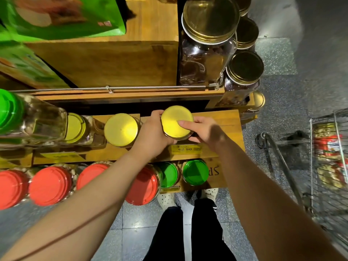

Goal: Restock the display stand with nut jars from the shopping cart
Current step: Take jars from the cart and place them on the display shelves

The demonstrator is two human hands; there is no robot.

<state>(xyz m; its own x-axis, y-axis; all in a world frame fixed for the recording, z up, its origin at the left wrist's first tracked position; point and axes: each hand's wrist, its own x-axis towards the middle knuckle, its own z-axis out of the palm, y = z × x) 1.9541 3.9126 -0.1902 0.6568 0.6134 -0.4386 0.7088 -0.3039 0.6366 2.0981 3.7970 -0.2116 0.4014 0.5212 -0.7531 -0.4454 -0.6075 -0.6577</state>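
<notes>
A yellow-lidded nut jar [174, 120] stands on the middle wooden shelf [226, 121] of the display stand. My left hand [152, 136] wraps round its left side. My right hand [204, 131] grips its right side, with the forefinger lying across the lid. Another yellow-lidded jar [120, 129] stands just to its left, and a third [75, 128] beyond that. At the right edge, the wire shopping cart [320, 147] holds several jars with red labels [327, 146].
Red-lidded jars [49, 185] and green-lidded jars [194, 172] fill the lower shelf. Gold-lidded glass jars [209, 17] stand on the upper right. Green bags [62, 17] sit at top left. A price tag [185, 148] reads 62.90. My feet [188, 198] are on the tiled floor.
</notes>
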